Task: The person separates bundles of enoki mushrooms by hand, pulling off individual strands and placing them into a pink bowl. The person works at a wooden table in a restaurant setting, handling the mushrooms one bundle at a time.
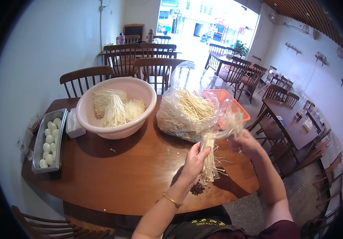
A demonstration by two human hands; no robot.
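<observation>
My left hand (194, 162) grips a bundle of enoki mushrooms (209, 159) above the near right part of the wooden table. Blurred by motion, my right hand (245, 144) is closed on a pale clump of enoki (233, 122) beside the bag. A clear plastic bag (171, 119) stands just beyond my hands, full of loose enoki stems (195, 104). To its left, a pale pink basin (116, 133) holds several bunches of enoki (111, 104). Loose stems and dark crumbs lie below my left hand.
An orange plastic basket (235, 107) sits behind the bag. At the table's left end are a steel tray (59, 143) of peeled eggs, a white tissue box (75, 127), a lidded jar (34, 124) and a glass (25, 149). Chairs (86, 74) stand beyond the wooden table (114, 179).
</observation>
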